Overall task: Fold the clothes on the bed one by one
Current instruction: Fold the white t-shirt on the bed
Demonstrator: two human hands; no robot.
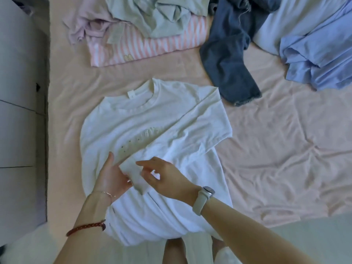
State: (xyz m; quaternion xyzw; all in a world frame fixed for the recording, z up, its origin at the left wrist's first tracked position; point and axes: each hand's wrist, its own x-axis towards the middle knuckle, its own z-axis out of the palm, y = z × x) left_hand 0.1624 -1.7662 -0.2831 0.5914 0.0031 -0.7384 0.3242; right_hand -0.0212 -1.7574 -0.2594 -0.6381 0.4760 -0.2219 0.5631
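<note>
A white long-sleeved shirt (152,119) lies front up on the bed (276,149), which is covered by a pale pink sheet; the collar points away from the person and the hem hangs over the near edge of the bed. One sleeve (190,122) is folded diagonally across the chest, running from the far right shoulder down toward the hands. The left hand (111,178) is at the cuff (133,173) of that sleeve, palm turned inward and fingers fairly straight, with the thumb against the cuff fabric; whether it truly pinches the cuff cannot be told. The right hand (162,176) sits just beside the cuff on its other side, fingers loosely curled and spread, fingertips at or very near the fabric; a firm grasp is not evident. The left wrist carries a thin bangle (103,193) and, farther up the forearm, a red braided cord (85,227). The right wrist carries a watch (202,199) with a pale strap. At the far side of the bed lie further garments: a pink striped piece (144,46), folded flat, with a grey-green garment (158,16) crumpled on top and a pale lilac one (83,25) to its left. A dark blue garment (230,54) lies to the right of these, and a light blue garment (314,48) is bunched at the far right.
</note>
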